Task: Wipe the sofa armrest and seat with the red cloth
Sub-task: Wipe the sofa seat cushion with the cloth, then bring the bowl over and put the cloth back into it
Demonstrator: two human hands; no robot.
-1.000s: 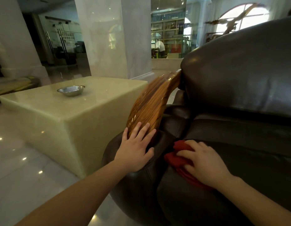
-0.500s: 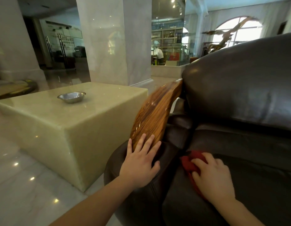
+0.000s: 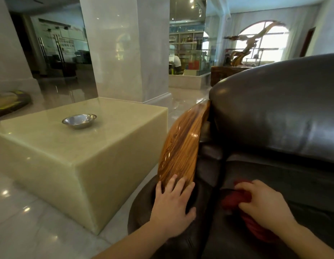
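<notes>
Red cloth [image 3: 237, 200] is being pressed onto the sofa seat [image 3: 293, 184] by the right hand [image 3: 263, 204], grip clamped on it; the left hand [image 3: 171, 204] is lying flat, fingers apart, on the armrest [image 3: 181, 152]. Wiping across the seat is likely needed next.

The seat [image 3: 302, 184] lay open from 12 to 3 o'clock of the right hand [image 3: 265, 204], bounded at 12 by the backrest [image 3: 274, 113]. At 9 o'clock the armrest [image 3: 205, 184] rose, topped by a wooden panel [image 3: 181, 146] under the left hand [image 3: 171, 206]. A floor gap separated the armrest from the stone worktop [image 3: 78, 156], which carried a metal bowl [image 3: 79, 120].
</notes>
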